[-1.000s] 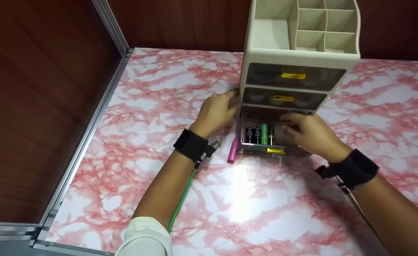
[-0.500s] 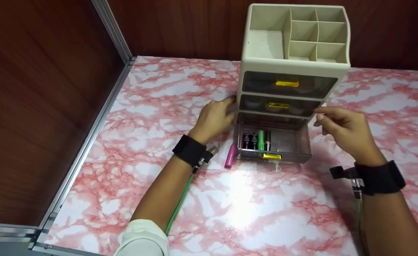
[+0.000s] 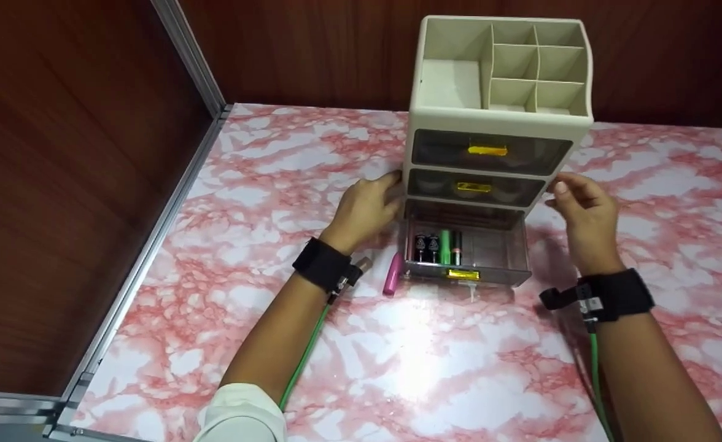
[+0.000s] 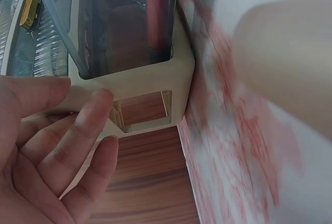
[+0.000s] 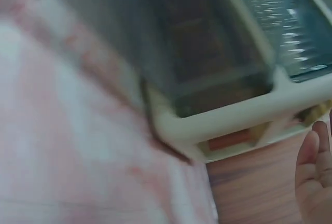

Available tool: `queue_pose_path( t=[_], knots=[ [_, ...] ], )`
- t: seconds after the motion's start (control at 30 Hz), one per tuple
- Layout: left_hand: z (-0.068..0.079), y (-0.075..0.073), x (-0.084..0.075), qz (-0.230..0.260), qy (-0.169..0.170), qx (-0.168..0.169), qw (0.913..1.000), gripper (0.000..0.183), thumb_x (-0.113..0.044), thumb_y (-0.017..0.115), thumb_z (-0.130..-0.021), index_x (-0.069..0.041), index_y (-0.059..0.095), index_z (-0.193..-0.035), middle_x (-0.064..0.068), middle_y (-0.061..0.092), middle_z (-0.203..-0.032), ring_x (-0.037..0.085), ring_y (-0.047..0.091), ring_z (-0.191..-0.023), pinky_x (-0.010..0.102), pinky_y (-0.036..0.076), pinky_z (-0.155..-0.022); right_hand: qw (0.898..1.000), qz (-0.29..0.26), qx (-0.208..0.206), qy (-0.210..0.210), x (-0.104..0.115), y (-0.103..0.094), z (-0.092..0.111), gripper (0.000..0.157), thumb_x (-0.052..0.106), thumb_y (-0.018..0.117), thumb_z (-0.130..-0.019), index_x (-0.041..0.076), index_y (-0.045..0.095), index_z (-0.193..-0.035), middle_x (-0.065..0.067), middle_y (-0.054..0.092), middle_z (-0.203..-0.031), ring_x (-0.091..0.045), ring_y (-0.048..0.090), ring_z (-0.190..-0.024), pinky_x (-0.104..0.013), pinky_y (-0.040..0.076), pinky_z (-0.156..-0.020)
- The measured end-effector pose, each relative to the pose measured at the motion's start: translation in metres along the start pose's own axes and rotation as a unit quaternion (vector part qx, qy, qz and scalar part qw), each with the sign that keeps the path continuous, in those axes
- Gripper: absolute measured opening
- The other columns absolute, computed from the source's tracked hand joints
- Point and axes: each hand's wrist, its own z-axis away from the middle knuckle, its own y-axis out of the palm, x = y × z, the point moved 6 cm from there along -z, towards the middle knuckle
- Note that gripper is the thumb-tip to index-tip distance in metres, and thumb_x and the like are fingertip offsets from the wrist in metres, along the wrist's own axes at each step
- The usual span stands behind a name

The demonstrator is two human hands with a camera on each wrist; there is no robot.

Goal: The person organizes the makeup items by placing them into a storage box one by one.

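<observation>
A cream organizer (image 3: pixel 501 118) with dark see-through drawers stands on the table. Its bottom drawer (image 3: pixel 493 248) is pulled out, with two small black items (image 3: pixel 427 248), a green tube (image 3: pixel 445 247) and a slim dark tube (image 3: pixel 457 247) lined up at its left. My left hand (image 3: pixel 364 210) rests by the organizer's left side; in the left wrist view its fingers (image 4: pixel 85 123) are loosely bent at the frame edge. At the right side my right hand (image 3: pixel 589 222) has relaxed fingers and holds nothing; its fingertips are partly hidden behind the organizer's edge in the head view.
A pink tube (image 3: pixel 392 274) lies on the marbled table (image 3: pixel 312 368) just left of the drawer. Brown panels (image 3: pixel 312 55) close off the back and left, with a metal frame (image 3: pixel 140 264) along the left edge. The organizer's top has several compartments.
My right hand has come out of the bottom drawer and moved to the organizer's right side. The left hand stays at the left side. The head view has tilted up slightly.
</observation>
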Motion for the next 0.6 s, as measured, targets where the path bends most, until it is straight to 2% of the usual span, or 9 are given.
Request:
queue_pose_path(
  t=[0.2, 0.4, 0.47, 0.6],
  knots=[
    [-0.001, 0.002, -0.001, -0.003, -0.009, 0.006, 0.9999, 0.042, -0.019, 0.065, -0.092, -0.01, 0.059, -0.133, 0.012, 0.071, -0.107, 0.02, 0.063, -0.064, 0.031, 0.053, -0.063, 0.999, 0.041, 0.007, 0.024, -0.017, -0.002, 0.001, 0.024, 0.003, 0.069, -0.09, -0.005, 0.067, -0.112, -0.012, 0.066, -0.095, -0.02, 0.061, -0.08, -0.027, 0.054, -0.074],
    [-0.001, 0.002, 0.002, 0.01, -0.004, 0.009, 0.9999, 0.041, -0.019, 0.063, -0.094, -0.01, 0.058, -0.134, 0.012, 0.071, -0.097, 0.018, 0.059, -0.056, 0.03, 0.051, -0.057, 0.998, 0.051, 0.008, 0.038, -0.025, -0.004, 0.002, 0.015, 0.005, 0.068, -0.09, -0.002, 0.07, -0.104, -0.009, 0.066, -0.086, -0.019, 0.06, -0.073, -0.024, 0.052, -0.065],
    [0.001, 0.002, 0.003, 0.016, -0.011, 0.022, 0.9996, 0.039, -0.022, 0.063, -0.095, -0.011, 0.059, -0.132, 0.011, 0.072, -0.101, 0.018, 0.063, -0.063, 0.031, 0.053, -0.062, 0.998, 0.052, 0.013, 0.045, -0.027, -0.003, 0.002, 0.014, 0.007, 0.067, -0.092, 0.0, 0.07, -0.103, -0.01, 0.064, -0.082, -0.017, 0.058, -0.069, -0.022, 0.051, -0.061],
    [0.001, 0.002, 0.007, 0.016, -0.025, 0.054, 0.9981, 0.039, -0.029, 0.062, -0.096, -0.016, 0.06, -0.133, 0.007, 0.069, -0.115, 0.02, 0.068, -0.082, 0.034, 0.053, -0.076, 0.998, 0.022, 0.01, 0.059, -0.033, -0.001, 0.003, 0.015, 0.011, 0.065, -0.093, 0.0, 0.068, -0.102, -0.012, 0.059, -0.077, -0.016, 0.056, -0.064, -0.02, 0.049, -0.056]
  ],
)
